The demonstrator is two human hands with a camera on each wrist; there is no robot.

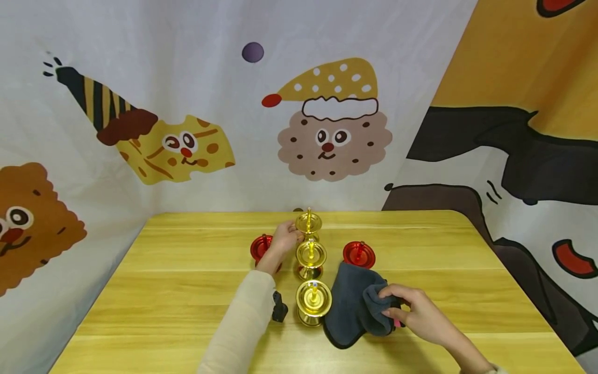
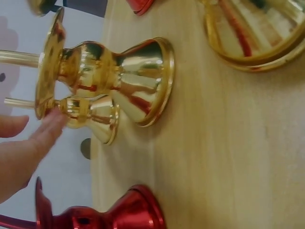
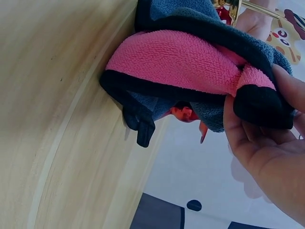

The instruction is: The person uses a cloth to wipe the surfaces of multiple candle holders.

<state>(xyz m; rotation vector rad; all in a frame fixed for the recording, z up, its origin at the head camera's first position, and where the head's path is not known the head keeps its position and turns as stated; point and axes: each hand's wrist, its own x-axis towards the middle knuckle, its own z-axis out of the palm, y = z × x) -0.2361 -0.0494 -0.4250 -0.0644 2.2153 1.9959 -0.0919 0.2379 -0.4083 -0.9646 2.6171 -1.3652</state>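
Observation:
Three gold candle holders stand in a line on the table: a near one, a middle one and a far one. My left hand reaches to the left side of the far one, fingers extended and thumb apart; in the left wrist view the fingertips overlap its stem, and contact is unclear. My right hand pinches a bunched part of a dark grey cloth, lying right of the gold row. The right wrist view shows the cloth's pink underside and black edging.
A red candle holder stands behind the cloth. Another red holder is partly hidden by my left wrist. A small black object shows beside my left sleeve. Behind the wooden table hangs a printed curtain.

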